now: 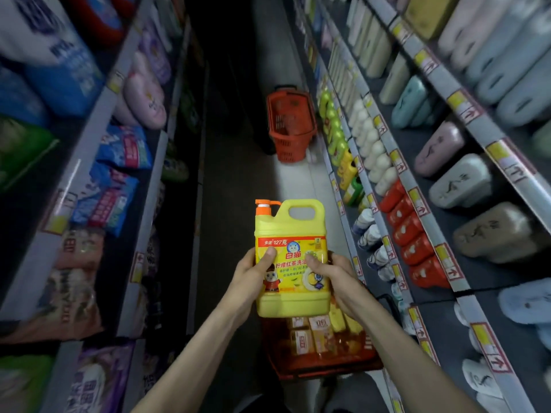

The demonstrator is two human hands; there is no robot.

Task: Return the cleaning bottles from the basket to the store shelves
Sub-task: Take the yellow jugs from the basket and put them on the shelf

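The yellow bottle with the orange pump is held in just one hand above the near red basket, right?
No, two hands hold it. The left hand and the right hand each grip a side of the yellow bottle with the orange pump, above the near red basket. The head view shows it.

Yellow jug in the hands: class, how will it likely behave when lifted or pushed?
The yellow jug probably feels heavy: left hand and right hand both grip it. Its moulded body looks rigid. Squarish, it should not roll.
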